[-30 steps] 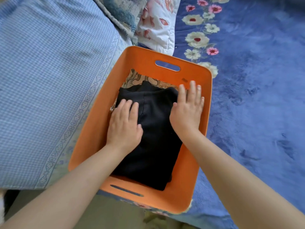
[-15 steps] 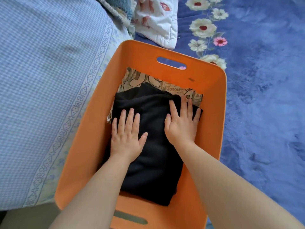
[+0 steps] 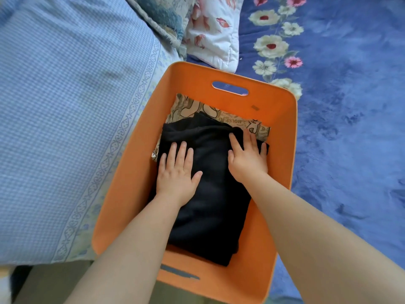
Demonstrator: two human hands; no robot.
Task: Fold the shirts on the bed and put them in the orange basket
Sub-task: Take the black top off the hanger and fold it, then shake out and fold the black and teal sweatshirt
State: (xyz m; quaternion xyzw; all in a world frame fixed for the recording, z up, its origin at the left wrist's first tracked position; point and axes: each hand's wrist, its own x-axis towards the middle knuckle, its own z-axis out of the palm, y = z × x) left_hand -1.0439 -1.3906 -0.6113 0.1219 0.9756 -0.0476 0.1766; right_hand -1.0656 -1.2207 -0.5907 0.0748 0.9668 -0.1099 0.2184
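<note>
The fingers point(image 3: 178, 152) of the left hand point(image 3: 176, 172) are laid straight and slightly spread on the folded black shirt point(image 3: 210, 194), nothing being gripped; the palm is pressed flat on the cloth. The right hand point(image 3: 247, 157) is likewise extended flat, its fingertips reaching the far right corner of the shirt, where one finger seems tucked over the edge, though this cannot be told for certain.

The black shirt is held down inside the orange basket point(image 3: 282, 150), on top of a tan patterned shirt point(image 3: 219, 113) whose far edge and left corner are left showing beneath it. The basket is set at the near edge of the bed, between a blue checked cover point(image 3: 65, 106) on the left and a blue flowered blanket point(image 3: 350, 106) on the right; a white quilted pillow point(image 3: 214, 34) is seen just beyond its far rim.

Two shirts are judged to be folded and stowed already, the black one being only pressed down. No further unfolded shirt is seen on the visible part of the bed, so whether any remains cannot be told.

On the tan shirt, upside-down lettering reading "HOUSE" is made out; the smaller writing beside it is illegible.
</note>
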